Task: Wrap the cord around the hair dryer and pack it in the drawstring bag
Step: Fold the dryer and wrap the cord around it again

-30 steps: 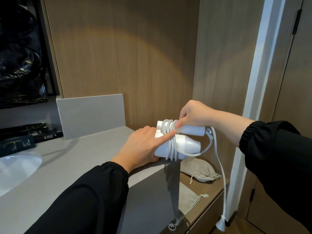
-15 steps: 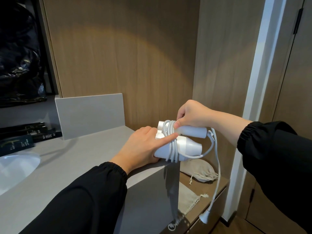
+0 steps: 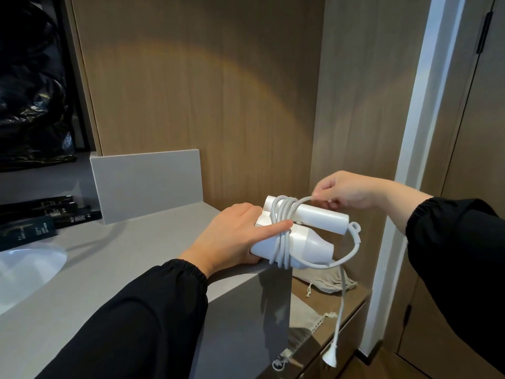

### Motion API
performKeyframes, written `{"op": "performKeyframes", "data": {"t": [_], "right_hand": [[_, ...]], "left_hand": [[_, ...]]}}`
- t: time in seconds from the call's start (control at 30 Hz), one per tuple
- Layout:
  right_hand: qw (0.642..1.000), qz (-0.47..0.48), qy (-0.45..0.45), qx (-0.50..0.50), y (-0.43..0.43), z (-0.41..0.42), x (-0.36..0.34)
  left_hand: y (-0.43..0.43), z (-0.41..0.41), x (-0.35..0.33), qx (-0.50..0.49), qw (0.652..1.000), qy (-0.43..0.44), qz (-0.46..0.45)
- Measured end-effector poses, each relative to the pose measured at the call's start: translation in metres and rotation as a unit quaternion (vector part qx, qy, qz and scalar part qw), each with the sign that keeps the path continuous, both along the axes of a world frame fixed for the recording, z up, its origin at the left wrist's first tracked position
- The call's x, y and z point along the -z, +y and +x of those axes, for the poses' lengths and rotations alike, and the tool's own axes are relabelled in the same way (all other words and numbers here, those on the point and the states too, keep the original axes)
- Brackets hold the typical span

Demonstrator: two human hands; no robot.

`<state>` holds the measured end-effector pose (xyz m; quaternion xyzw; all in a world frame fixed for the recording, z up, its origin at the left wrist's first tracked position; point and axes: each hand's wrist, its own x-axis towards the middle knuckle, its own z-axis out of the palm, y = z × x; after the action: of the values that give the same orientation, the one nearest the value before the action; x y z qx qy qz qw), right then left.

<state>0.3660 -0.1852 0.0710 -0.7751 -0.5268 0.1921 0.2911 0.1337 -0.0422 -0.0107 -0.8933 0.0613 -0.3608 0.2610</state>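
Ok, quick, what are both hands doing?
Left hand: grips the hair dryer, pinning the wound cord.
Right hand: pinches the cord's free length.

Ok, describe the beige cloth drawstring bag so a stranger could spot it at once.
Find the grey stone countertop; past its right end sits a lower brown wooden shelf. The beige cloth drawstring bag lies at its back, below the white hair dryer. Unlike the flat fringed cloth in front, it is bunched, with knotted cords trailing.
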Motion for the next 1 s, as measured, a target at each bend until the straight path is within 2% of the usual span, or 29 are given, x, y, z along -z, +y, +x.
{"op": "performKeyframes", "data": {"t": [0.1, 0.3, 0.43, 0.5, 0.67, 0.77, 0.87, 1.0], "right_hand": [[0.997, 0.029, 0.064, 0.02, -0.005, 0.008, 0.005], [0.992, 0.033, -0.03, 0.119, -0.003, 0.014, 0.018], [0.988, 0.083, 0.107, 0.079, -0.006, 0.016, 0.019], [0.985, 0.089, 0.124, 0.083, -0.003, 0.017, 0.022], [0.987, 0.08, 0.013, 0.135, 0.003, 0.021, 0.035], [0.99, 0.098, 0.024, 0.104, 0.004, 0.018, 0.04], [0.991, 0.111, 0.031, 0.065, 0.006, 0.003, 0.041], [0.989, 0.115, -0.055, 0.078, 0.012, -0.008, 0.046]], "left_hand": [[0.0, 0.0, 0.0, 0.0, 1.0, 0.0, -0.004], [0.0, 0.0, -0.001, 0.003, 1.0, 0.001, -0.007], [0.001, 0.0, 0.001, -0.005, 0.999, 0.003, -0.049], [0.0, -0.001, 0.002, -0.004, 0.998, 0.002, -0.07], [0.001, -0.002, 0.001, -0.001, 0.989, 0.021, -0.145], [0.002, -0.004, 0.002, -0.006, 0.977, 0.007, -0.212], [-0.002, -0.005, 0.002, -0.035, 0.972, -0.041, -0.228], [-0.006, 0.001, 0.001, -0.085, 0.966, -0.052, -0.238]]}}
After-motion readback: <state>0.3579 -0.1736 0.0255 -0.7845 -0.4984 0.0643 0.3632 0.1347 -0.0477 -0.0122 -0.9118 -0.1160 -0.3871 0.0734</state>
